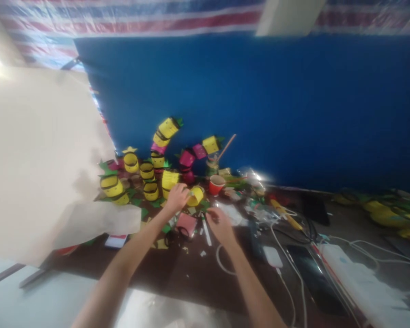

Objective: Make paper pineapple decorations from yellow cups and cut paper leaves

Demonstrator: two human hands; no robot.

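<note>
Left hand: at the yellow ring [196, 196], the hand [178, 198] reaching in from its left side; fingertips meet the near-left edge, but blur hides whether the grip is closed on it, so I cannot tell.
Right hand: the grip [220, 219] is released, fingers loosely bent, with nothing seen in it; it is just beside the white pen [207, 231].
Yellow ring: between the hands, tilted, its opening partly visible, left of and nearer than the red cup [216, 185].
Surface: dark brown [157, 271], strewn with paper scraps around a pink piece [186, 224] that lies below the ring.
Behind the hands: two curved chains of yellow and magenta bands, the left chain [167, 129] reaching higher than the right chain [187, 158]; more yellow bands [111, 185] stand to the left.
Right side: a white charger [273, 257], a dark phone [316, 275], a white power strip [365, 282] and loose cables.
Backdrop: a blue panel [276, 105].
</note>
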